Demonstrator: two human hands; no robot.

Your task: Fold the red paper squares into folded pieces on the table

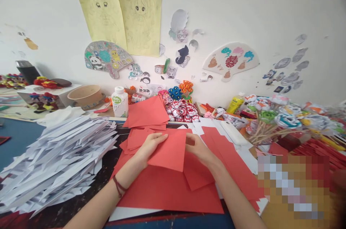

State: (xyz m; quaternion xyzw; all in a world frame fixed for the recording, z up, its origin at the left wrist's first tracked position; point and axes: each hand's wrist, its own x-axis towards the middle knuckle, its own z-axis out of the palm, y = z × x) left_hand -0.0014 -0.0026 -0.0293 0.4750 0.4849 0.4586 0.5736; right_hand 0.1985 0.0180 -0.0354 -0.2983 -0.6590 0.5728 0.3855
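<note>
In the head view, as I look on, the small red sheet [170, 153] is held up over the large red sheet [167, 193]. The left hand [151, 146] pinches its left side, thumb on top; the right hand [201, 149] curls at its right edge, fingertips partly hidden, so I can't tell whether they grip. A light, flat hold would probably prevent creases. White paper strips [65, 153] are heaped left of the large red sheet.
</note>
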